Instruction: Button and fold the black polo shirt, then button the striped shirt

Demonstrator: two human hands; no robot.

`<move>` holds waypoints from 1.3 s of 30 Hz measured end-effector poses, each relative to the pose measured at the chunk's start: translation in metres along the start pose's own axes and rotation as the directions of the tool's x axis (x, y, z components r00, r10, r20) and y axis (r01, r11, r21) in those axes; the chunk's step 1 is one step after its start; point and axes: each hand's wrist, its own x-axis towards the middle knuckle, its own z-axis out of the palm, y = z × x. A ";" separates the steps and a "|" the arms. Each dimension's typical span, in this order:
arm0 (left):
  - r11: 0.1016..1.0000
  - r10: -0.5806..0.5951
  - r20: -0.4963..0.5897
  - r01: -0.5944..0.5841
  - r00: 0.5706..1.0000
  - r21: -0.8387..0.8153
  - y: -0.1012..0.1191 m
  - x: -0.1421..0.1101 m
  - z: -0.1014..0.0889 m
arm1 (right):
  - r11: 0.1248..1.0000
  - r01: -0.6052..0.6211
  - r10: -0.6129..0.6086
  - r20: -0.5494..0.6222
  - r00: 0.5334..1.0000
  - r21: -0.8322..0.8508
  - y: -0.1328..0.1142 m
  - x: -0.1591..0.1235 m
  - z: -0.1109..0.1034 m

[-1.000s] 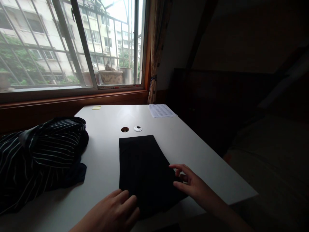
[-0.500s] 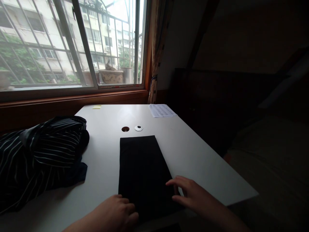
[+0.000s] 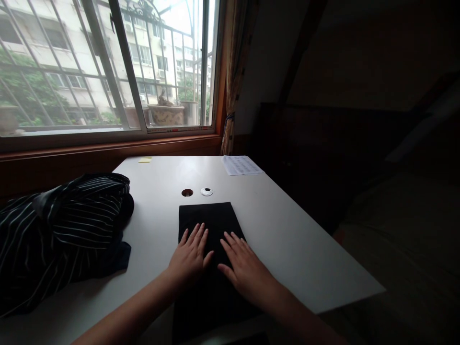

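A black folded cloth (image 3: 208, 215), perhaps a garment, lies flat on the white table (image 3: 287, 239) in front of me. On its left half rests my left hand (image 3: 189, 256), palm down with the fingers stretched forward. My right hand (image 3: 244, 268) lies flat on the right side of the cloth, fingers spread. Neither hand grips anything. Parts of the cloth are hidden under both hands, and its near end is dark.
A heap of dark striped clothes (image 3: 82, 215) sits on the table's left side. Behind the cloth are a round cable hole (image 3: 187, 192) and a white round cover (image 3: 206, 191). Printed paper (image 3: 241, 165) and a yellow note (image 3: 145, 159) lie at the back, below the window (image 3: 161, 72).
Both hands have moved forward from the cloth's near edges onto its middle. The left hand has uncurled and the right has flattened. The cloth's far edge stays in place.
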 end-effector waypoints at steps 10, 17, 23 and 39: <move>0.992 -0.102 0.087 0.108 0.991 -0.066 -0.033 -0.027 -0.005 | 0.990 -0.131 0.123 0.154 0.980 0.047 0.002 -0.031 -0.002; 0.984 -0.164 0.161 0.173 0.973 -0.045 -0.049 -0.030 -0.007 | 0.979 -0.181 0.160 0.190 0.969 0.098 0.010 -0.058 -0.003; 0.939 -0.343 0.216 0.338 0.914 0.060 -0.093 -0.025 -0.006 | 0.980 -0.180 0.170 0.119 0.978 0.083 0.005 -0.041 -0.024; 0.942 -0.331 0.124 0.334 0.935 -0.006 -0.118 -0.033 0.002 | 0.998 0.008 -0.017 0.136 0.991 0.067 -0.034 0.016 0.019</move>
